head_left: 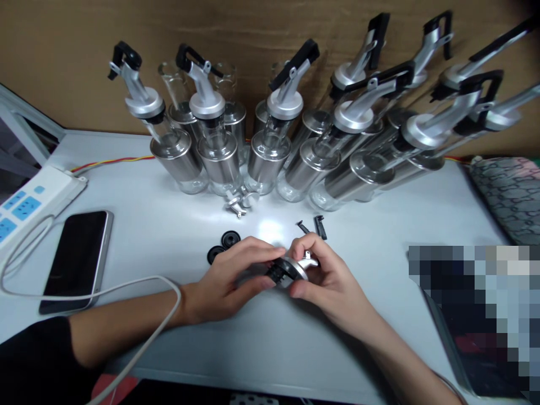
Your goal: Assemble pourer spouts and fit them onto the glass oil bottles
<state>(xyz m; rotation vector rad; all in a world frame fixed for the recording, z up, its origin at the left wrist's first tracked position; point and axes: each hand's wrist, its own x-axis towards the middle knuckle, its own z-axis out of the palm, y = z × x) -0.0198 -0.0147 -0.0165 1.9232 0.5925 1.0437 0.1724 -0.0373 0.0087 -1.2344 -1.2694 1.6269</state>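
Both my hands meet over the white table, near its front edge. My right hand grips a silver pourer cap with a short spout. My left hand pinches the black inner part at the cap's left end. Two black round discs lie just left of my left hand. Small black clip parts lie just beyond my right hand. A loose silver spout piece rests further back.
Several glass and steel dispenser bottles with silver pourers stand along the brown back wall. A phone with a white cable lies at left, beside a power strip. A patterned cloth sits at right.
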